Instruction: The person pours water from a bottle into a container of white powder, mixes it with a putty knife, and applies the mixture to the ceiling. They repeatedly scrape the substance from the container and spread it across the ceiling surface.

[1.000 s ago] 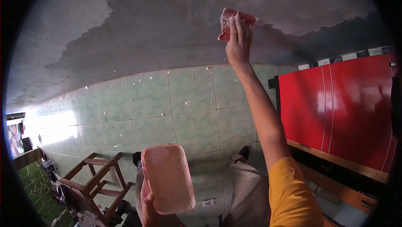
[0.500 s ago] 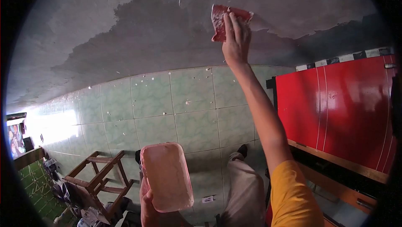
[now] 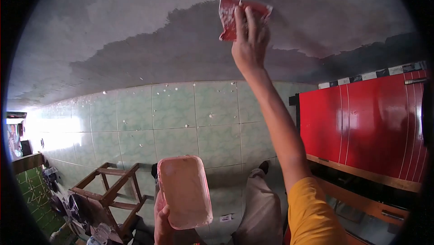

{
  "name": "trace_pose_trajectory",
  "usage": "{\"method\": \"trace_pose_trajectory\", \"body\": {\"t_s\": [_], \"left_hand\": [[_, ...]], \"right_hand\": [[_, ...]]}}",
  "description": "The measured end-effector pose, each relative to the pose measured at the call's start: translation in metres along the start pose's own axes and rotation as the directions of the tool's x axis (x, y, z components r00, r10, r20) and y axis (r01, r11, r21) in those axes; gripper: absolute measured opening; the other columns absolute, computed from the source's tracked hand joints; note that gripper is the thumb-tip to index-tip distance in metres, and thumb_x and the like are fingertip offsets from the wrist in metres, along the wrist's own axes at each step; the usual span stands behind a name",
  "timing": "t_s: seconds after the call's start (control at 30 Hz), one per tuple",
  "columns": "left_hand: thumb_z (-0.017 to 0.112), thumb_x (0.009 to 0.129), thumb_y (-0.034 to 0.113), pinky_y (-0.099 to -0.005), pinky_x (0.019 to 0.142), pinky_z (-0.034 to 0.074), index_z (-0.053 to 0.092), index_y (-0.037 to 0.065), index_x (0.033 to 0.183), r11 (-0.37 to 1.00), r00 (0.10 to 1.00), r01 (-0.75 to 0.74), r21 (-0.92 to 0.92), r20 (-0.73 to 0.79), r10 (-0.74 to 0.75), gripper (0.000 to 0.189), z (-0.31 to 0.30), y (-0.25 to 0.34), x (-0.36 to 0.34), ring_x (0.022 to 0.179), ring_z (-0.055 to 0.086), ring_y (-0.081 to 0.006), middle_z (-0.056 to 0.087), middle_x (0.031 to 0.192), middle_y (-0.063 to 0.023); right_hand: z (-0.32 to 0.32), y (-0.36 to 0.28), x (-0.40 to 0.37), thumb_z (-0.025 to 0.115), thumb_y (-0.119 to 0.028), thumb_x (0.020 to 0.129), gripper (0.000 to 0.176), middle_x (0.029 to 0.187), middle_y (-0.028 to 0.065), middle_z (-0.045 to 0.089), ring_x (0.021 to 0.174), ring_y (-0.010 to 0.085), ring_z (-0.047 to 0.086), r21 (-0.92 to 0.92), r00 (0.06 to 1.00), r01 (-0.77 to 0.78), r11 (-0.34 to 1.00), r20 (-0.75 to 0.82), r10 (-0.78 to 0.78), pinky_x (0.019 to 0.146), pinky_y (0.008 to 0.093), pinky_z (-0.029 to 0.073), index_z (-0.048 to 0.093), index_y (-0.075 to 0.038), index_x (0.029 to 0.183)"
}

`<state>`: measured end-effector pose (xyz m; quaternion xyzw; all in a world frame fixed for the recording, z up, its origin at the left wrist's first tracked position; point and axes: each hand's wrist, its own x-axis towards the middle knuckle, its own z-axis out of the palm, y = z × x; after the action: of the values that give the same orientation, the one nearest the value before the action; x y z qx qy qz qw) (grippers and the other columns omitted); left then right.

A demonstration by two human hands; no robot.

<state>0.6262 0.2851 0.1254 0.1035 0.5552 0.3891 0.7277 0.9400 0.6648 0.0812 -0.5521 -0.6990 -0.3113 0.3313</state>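
My right hand grips a red putty spreader smeared with white paste and presses it against the grey wall. Its fingers lie over the spreader's face. The wall shows a darker patch with a ragged upper edge beside lighter grey areas. Low in the view, my left hand holds a pink rectangular tub by its left side, thumb over the rim. Pale paste coats the inside of the tub. Most of the left fingers are hidden behind it.
White crumbs dot the green tiled floor. A wooden stool frame lies at lower left, near a cluttered heap. To the right stands a red cabinet panel with a wooden edge and drawers below. My leg is beneath me.
My right hand and the spreader have moved slightly up and left along the wall. The tub stays in my left hand, and the view has shifted a little.
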Motion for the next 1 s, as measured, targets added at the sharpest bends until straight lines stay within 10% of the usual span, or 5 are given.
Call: {"method": "trace_pose_trajectory", "body": {"t_s": [0.23, 0.47, 0.83, 1.0], "left_hand": [[0.074, 0.079, 0.048, -0.0391, 0.108, 0.043, 0.033, -0.004, 0.151, 0.996, 0.994, -0.089, -0.025, 0.058, 0.09, 0.098, -0.041, 0.029, -0.001, 0.131, 0.052, -0.0255, 0.049, 0.145, -0.0148], [0.075, 0.08, 0.046, -0.0401, 0.109, 0.043, 0.031, -0.005, 0.151, 0.997, 0.986, -0.068, -0.029, 0.15, 0.072, 0.098, -0.052, 0.073, -0.005, 0.131, 0.052, -0.0264, 0.049, 0.145, -0.016], [0.073, 0.079, 0.048, -0.0387, 0.106, 0.044, 0.031, -0.005, 0.151, 0.992, 0.986, -0.114, -0.046, 0.12, 0.119, 0.099, -0.061, 0.077, -0.013, 0.128, 0.054, -0.0261, 0.049, 0.144, -0.0162], [0.074, 0.079, 0.047, -0.0389, 0.106, 0.045, 0.031, -0.005, 0.151, 0.996, 0.994, -0.068, -0.057, 0.078, 0.072, 0.099, -0.05, 0.067, -0.021, 0.129, 0.054, -0.0261, 0.049, 0.144, -0.016]], "right_hand": [[0.033, -0.018, -0.123, 0.056, -0.001, 0.089, 0.059, 0.148, 0.011, 0.048, 0.133, 0.0339, 0.048, 0.136, 0.894, -0.114, 0.984, 0.447, 0.042, 0.108, 0.0516, 0.039, 0.049, -0.008, 0.147], [-0.083, -0.018, 0.087, 0.057, 0.003, 0.086, 0.054, 0.138, 0.0112, 0.058, 0.126, 0.0321, 0.055, 0.103, 0.989, 0.061, 0.993, -0.139, -0.046, 0.104, 0.0443, 0.041, 0.056, -0.005, 0.14], [-0.001, -0.016, -0.055, 0.057, 0.005, 0.085, 0.057, 0.14, 0.0057, 0.055, 0.124, 0.0284, 0.056, 0.11, 0.94, -0.01, 0.994, 0.34, -0.028, 0.102, 0.0461, 0.045, 0.055, -0.01, 0.14], [-0.048, -0.025, 0.024, 0.058, 0.004, 0.086, 0.056, 0.137, 0.0066, 0.055, 0.122, 0.0297, 0.056, 0.154, 0.992, -0.004, 0.988, 0.128, -0.016, 0.102, 0.046, 0.044, 0.054, -0.009, 0.14]]}}
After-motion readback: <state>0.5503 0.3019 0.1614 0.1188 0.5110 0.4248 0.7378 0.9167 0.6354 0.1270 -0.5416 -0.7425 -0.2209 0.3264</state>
